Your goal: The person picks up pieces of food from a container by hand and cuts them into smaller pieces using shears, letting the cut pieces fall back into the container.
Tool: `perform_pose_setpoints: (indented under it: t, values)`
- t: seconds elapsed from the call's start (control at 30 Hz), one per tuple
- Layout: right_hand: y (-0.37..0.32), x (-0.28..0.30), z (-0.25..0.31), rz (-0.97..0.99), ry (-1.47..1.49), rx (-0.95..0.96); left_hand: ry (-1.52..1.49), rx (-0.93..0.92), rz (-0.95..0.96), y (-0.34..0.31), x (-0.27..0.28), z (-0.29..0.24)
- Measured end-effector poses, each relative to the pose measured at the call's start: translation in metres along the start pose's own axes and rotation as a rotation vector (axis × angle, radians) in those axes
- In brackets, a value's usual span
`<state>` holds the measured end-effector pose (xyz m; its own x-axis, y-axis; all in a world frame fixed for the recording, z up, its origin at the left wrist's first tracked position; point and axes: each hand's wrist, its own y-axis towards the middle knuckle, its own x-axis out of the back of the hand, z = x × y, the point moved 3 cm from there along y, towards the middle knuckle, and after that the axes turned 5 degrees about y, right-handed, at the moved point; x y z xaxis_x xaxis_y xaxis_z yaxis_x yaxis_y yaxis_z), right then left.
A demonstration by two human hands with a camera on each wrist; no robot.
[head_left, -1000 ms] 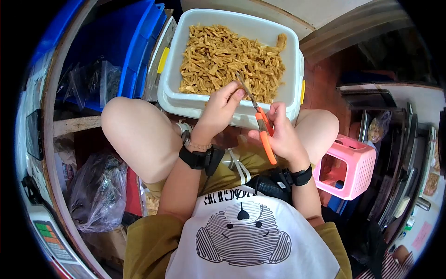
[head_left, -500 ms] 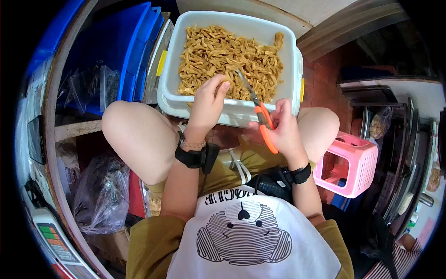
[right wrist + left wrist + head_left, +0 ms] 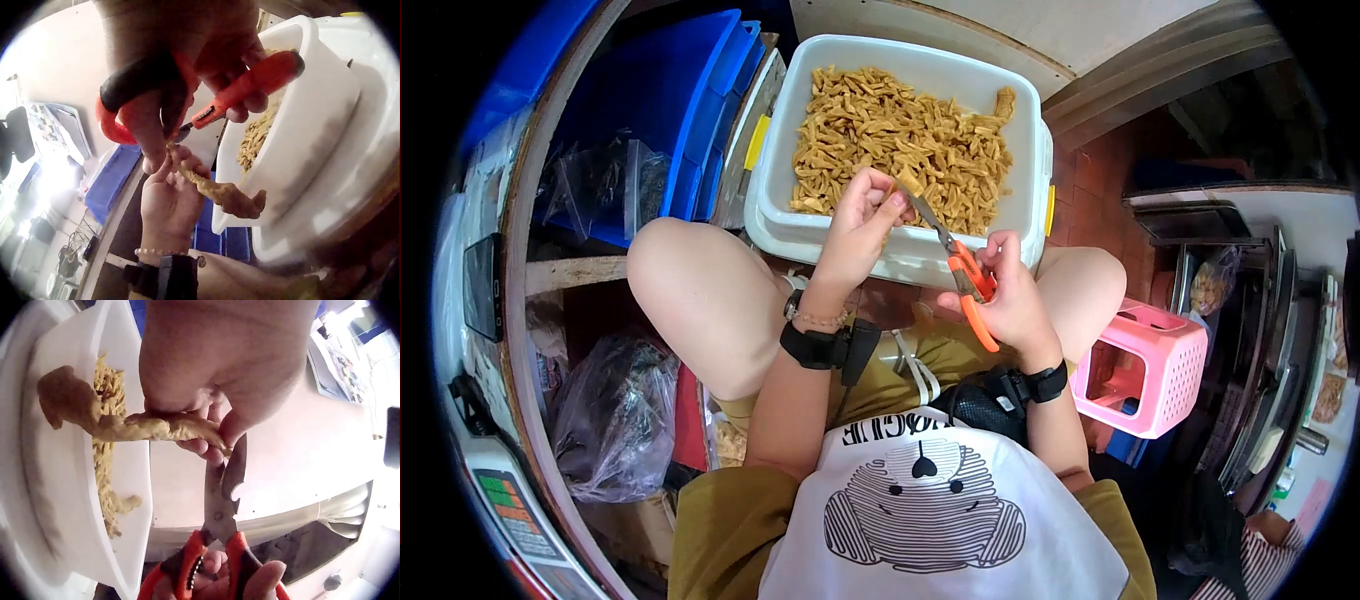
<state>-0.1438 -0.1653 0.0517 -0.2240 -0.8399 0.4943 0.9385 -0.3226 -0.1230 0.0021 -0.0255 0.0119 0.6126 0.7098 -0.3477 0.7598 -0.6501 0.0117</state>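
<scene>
In the left wrist view, my left hand (image 3: 219,362) pinches the thin end of a long, wrinkled tan food strip (image 3: 144,428). The strip's thicker end sticks out past the hand, over the tub's rim in that view. My right hand (image 3: 1012,305) grips orange-handled scissors (image 3: 972,285), fingers and thumb around the handles. Their blades (image 3: 220,497) stand apart right at the strip's pinched end, close to my left fingertips. Below both hands, a white tub (image 3: 1027,130) holds a heap of short tan pieces (image 3: 880,130).
The tub rests in a larger white bin with yellow latches (image 3: 756,142), in front of my knees. Blue crates (image 3: 710,110) and a plastic bag (image 3: 620,420) are at the left. A pink stool (image 3: 1170,370) stands by my right knee.
My left hand first moved left, away from the scissors, then came back to the blades. It now holds the strip at their tips. The right hand keeps the scissors in nearly the same place.
</scene>
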Motion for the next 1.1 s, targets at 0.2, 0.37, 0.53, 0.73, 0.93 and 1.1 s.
perform_pose_setpoints:
  t: [0.2, 0.37, 0.53, 0.73, 0.93, 1.1]
  values:
    - [0.001, -0.008, -0.004, 0.021, 0.094, 0.033, 0.047, 0.086, 0.093, -0.002, -0.009, -0.002]
    - [0.001, -0.005, 0.003, 0.035, 0.031, 0.021, 0.117, 0.127, 0.148, -0.004, -0.011, -0.006]
    - [0.001, -0.004, 0.005, 0.042, 0.038, 0.029, 0.201, 0.098, 0.113, -0.005, -0.007, -0.009]
    - [-0.002, 0.005, 0.015, 0.020, 0.021, -0.058, 0.232, 0.025, 0.021, 0.000, 0.003, -0.009]
    - [0.002, -0.001, 0.006, -0.044, 0.044, -0.031, 0.270, 0.013, -0.048, 0.002, 0.005, -0.008]
    - [0.002, 0.004, -0.005, -0.119, 0.020, 0.010, 0.166, 0.061, -0.067, 0.002, 0.007, 0.001]
